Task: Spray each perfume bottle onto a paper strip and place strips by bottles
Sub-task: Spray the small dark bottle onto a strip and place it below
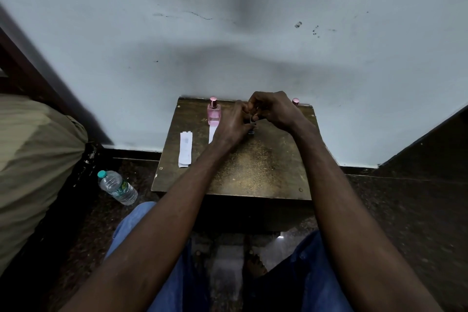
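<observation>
- One small brown table [266,167] stands against a pale wall [228,33].
- Three perfume bottles can be counted on it, all near the back edge by the wall.
- The first is a pink bottle [214,113] with a pink cap, standing upright on the left.
- The second is a dark little bottle [253,121] in the middle. It is mostly hidden by the hands, so little of it shows.
- The third shows only as a pink cap [295,102] poking out behind the right wrist.
- Two lots of paper can be counted. One white paper pile [185,149] lies flat on the left part of the table, apart from the bottles.
- One single paper strip [212,134] lies just in front of the pink bottle, partly under the left hand.
- The left hand [231,125] is curled around the dark little bottle low down.
- The right hand [272,109] is bent over the top of that same bottle, fingers pinched together on it. I cannot tell just what part the fingers press.
- One clear water bottle [117,187] with a green cap lies on the dark floor, left of the table.
- Two knees in blue jeans [162,273] show at the bottom.
</observation>
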